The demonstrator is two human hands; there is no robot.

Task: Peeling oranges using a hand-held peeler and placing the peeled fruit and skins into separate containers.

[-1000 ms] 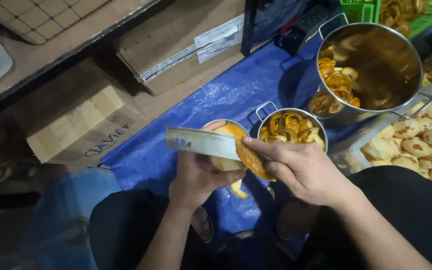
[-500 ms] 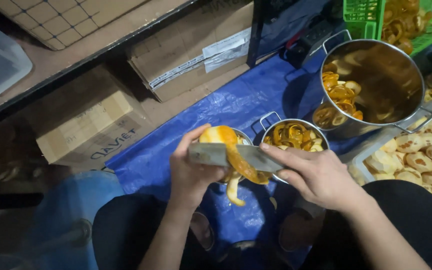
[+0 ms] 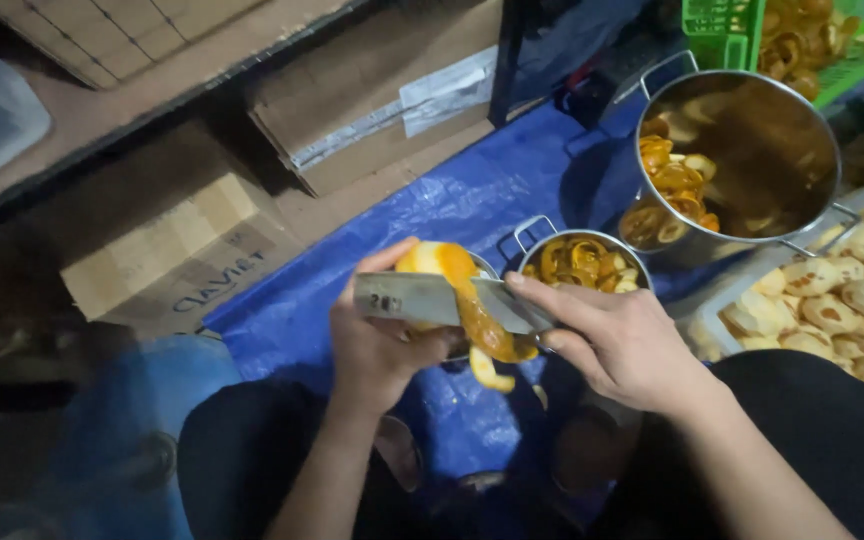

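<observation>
Over the blue tarp [image 3: 472, 200] between your knees, your left hand [image 3: 382, 345] cups an orange fruit [image 3: 434, 262], fingers curled around its underside and thumb lying up along its near side, so the fruit sits raised just above a small pot that it mostly hides. Your right hand [image 3: 627, 345] is clenched on the handle of a broad-bladed knife [image 3: 422, 298], index finger stretched along the spine, with the flat of the blade laid across the fruit's front. A long curl of orange peel [image 3: 484, 335] hangs from under the blade and trails down toward the tarp, so by the look of it you are mid-peel, with part of the skin off and the top of the fruit not yet stripped. The next stroke seems to call for turning the fruit a little in your left palm while keeping the edge shallow under the skin and your left thumb out of the blade's path. Just beyond the knife stands a small steel pot of peel curls [image 3: 584, 262], and behind it a large steel pot [image 3: 752, 165] tilted on its side with more curls inside. At your right lies a tray of pale round peeled fruit [image 3: 842, 300]; cardboard boxes [image 3: 182, 260] sit beyond the tarp.
</observation>
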